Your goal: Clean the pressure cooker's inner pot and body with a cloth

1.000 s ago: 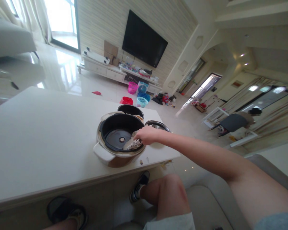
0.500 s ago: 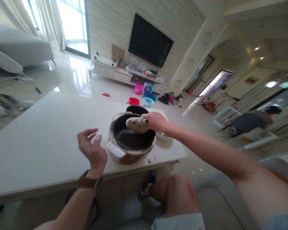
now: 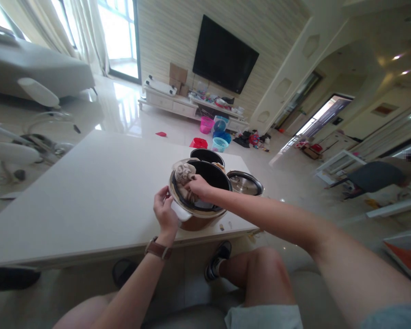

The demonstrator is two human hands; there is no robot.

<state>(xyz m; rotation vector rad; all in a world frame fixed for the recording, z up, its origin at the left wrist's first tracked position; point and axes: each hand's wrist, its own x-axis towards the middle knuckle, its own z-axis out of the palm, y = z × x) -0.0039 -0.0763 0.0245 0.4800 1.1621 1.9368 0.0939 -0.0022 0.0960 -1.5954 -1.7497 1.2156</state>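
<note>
An electric pressure cooker (image 3: 196, 223) with a brown body, a white handle and a dark inside stands at the table's near edge. My left hand (image 3: 165, 208) grips its left side by the rim and white handle. My right hand (image 3: 199, 187), fingers closed, presses a crumpled pale patterned cloth (image 3: 185, 172) against the inner left wall and rim. Part of the cloth is hidden behind the fingers. Close behind the cooker is a second dark pot (image 3: 207, 156). A round metal lid (image 3: 245, 183) with a dark edge lies to the right.
The white table (image 3: 109, 192) stretches left. Two small items, one a brownish piece (image 3: 221, 227), lie near its front edge. Beyond it, a red basket (image 3: 198, 143), a light blue basket (image 3: 220, 145) and a pink basket (image 3: 206, 124) stand on the floor. My legs are below the table edge.
My left hand has moved from free air onto the cooker's left side. My right hand has carried the cloth from above the opening to the inner left rim. The view has shifted left.
</note>
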